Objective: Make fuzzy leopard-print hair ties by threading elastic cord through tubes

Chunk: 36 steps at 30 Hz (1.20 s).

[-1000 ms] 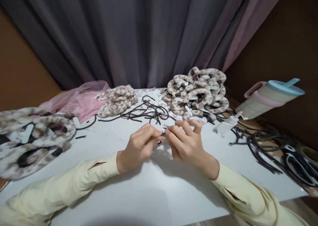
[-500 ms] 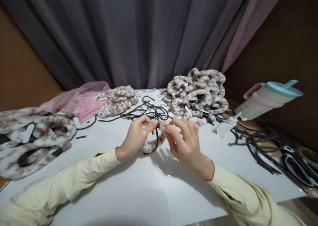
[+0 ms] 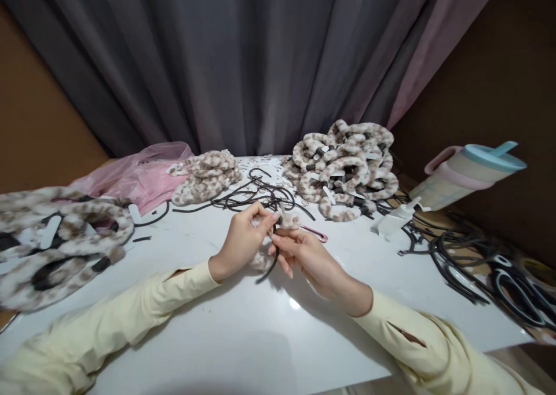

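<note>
My left hand [image 3: 242, 240] pinches the top of a furry leopard-print hair tie [image 3: 288, 221] with a dark elastic band [image 3: 270, 267] hanging from it, just above the white table [image 3: 269, 325]. My right hand [image 3: 304, 255] is closed on the same tie from below, fingers around the dark band. Both hands meet at the table's middle. A small pink-rimmed clip [image 3: 316, 233] lies just right of my right hand.
A heap of finished furry ties [image 3: 345, 166] sits at the back right, a smaller heap [image 3: 204, 175] at the back left beside a pink plastic bag [image 3: 134, 178]. More ties [image 3: 56, 244] lie at far left. Loose dark bands [image 3: 256, 197], scissors [image 3: 519, 288] and a lidded cup [image 3: 471, 172] are also here.
The hands rose from the table with the small piece. The furry tie and its dark band now hang between them, and my right hand has slid below the left.
</note>
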### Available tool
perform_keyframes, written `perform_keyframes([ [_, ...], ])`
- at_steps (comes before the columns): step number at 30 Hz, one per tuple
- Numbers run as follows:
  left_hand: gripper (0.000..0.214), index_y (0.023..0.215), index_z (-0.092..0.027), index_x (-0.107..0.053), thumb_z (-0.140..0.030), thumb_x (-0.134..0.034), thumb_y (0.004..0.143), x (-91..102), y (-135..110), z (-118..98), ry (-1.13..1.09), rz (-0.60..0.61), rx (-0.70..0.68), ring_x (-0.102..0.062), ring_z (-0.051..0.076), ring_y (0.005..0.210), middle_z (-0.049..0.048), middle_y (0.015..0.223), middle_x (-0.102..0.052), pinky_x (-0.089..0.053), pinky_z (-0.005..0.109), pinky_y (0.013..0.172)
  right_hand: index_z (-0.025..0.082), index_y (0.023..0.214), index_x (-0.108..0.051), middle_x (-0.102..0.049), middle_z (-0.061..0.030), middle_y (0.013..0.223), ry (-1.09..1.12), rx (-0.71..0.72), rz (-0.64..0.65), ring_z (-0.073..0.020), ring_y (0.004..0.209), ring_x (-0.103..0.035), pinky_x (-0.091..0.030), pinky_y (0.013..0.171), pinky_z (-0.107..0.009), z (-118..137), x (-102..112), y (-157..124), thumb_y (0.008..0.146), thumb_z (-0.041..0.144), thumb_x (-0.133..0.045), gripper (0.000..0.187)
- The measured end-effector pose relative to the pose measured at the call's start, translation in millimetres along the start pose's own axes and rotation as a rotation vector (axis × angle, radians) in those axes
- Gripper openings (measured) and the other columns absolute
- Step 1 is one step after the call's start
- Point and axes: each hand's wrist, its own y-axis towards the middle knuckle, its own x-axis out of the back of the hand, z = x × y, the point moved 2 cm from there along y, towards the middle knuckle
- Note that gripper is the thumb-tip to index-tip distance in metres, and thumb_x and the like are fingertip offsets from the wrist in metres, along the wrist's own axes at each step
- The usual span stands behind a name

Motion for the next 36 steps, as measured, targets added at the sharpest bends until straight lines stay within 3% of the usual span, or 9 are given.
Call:
perform_keyframes([
  [6,0.017,0.072,-0.017,-0.051,-0.013,-0.048,0.088,0.1,4.7,17.4,0.312,-0.057,-0.696,-0.047,0.014,0.064,0.0007,0.064,-0.054,-0.040,0.025,0.062,0.018,0.056,-0.042,-0.030,0.0080,0.044,-0.248,0.104,-0.006,-0.0057,0.041,-0.024,-0.018,0.042,-0.022,8.2,7.9,-2.9,0.084,0.039,-0.055,0.038],
  [9,0.016,0.075,-0.017,-0.050,-0.008,-0.046,0.088,1.3,6.5,19.7,0.375,-0.060,-0.794,-0.045,0.014,0.063,0.0008,0.065,-0.054,-0.040,0.026,0.062,0.018,0.055,-0.037,-0.029,0.0072,0.048,-0.400,0.173,0.001,-0.0060,0.044,-0.024,-0.018,0.045,-0.023,15.3,11.2,-5.8,0.085,0.036,-0.052,0.039],
  [15,0.015,0.076,-0.017,-0.050,-0.013,-0.047,0.090,0.5,7.2,15.6,0.355,0.022,-0.738,-0.047,0.013,0.065,0.0004,0.066,-0.053,-0.041,0.024,0.062,0.017,0.056,-0.042,-0.037,0.0046,0.051,-0.810,0.365,-0.004,-0.0081,0.048,-0.032,-0.024,0.049,-0.023,21.0,15.8,-10.4,0.088,0.025,-0.045,0.033],
  [21,0.017,0.074,-0.017,-0.050,-0.014,-0.045,0.091,-0.7,7.2,12.9,0.357,0.166,-0.601,-0.049,0.013,0.066,-0.0001,0.068,-0.052,-0.039,0.022,0.062,0.015,0.084,-0.057,-0.056,-0.0044,0.073,-1.206,0.733,-0.175,-0.0146,0.064,-0.050,-0.034,0.058,-0.024,17.8,24.3,-8.4,0.090,0.015,-0.042,0.017],
  [25,0.014,0.079,-0.017,-0.050,-0.017,-0.044,0.091,0.3,5.3,4.8,0.298,0.225,-0.415,-0.047,0.010,0.060,-0.0016,0.070,-0.054,-0.037,0.021,0.059,0.015,0.077,-0.059,-0.055,-0.0041,0.070,-1.101,0.817,-0.192,-0.0151,0.066,-0.051,-0.036,0.059,-0.024,22.2,36.4,2.1,0.090,0.013,-0.044,0.020],
  [29,0.006,0.088,-0.019,-0.047,-0.023,-0.044,0.091,0.1,3.4,1.2,0.207,0.301,-0.277,-0.040,0.008,0.050,-0.0063,0.062,-0.047,-0.034,0.019,0.053,0.016,0.071,-0.060,-0.055,-0.0010,0.064,-0.934,0.758,-0.188,-0.0135,0.062,-0.051,-0.036,0.058,-0.023,24.0,44.8,13.0,0.086,0.013,-0.052,0.018],
  [32,0.005,0.092,-0.019,-0.045,-0.024,-0.044,0.091,-1.2,0.4,-0.1,0.165,0.338,-0.293,-0.041,0.008,0.049,-0.0070,0.061,-0.048,-0.034,0.019,0.053,0.017,0.067,-0.060,-0.056,-0.0003,0.062,-0.858,0.723,-0.153,-0.0130,0.062,-0.052,-0.036,0.058,-0.023,22.0,45.4,17.5,0.085,0.017,-0.055,0.019],
  [36,0.005,0.094,-0.019,-0.046,-0.018,-0.044,0.090,-3.6,-4.3,-1.9,0.145,0.362,-0.380,-0.054,0.010,0.059,-0.0026,0.073,-0.059,-0.039,0.019,0.057,0.016,0.068,-0.063,-0.058,0.0001,0.063,-0.816,0.682,-0.089,-0.0122,0.062,-0.052,-0.036,0.060,-0.023,15.3,43.7,23.3,0.084,0.014,-0.055,0.018],
])
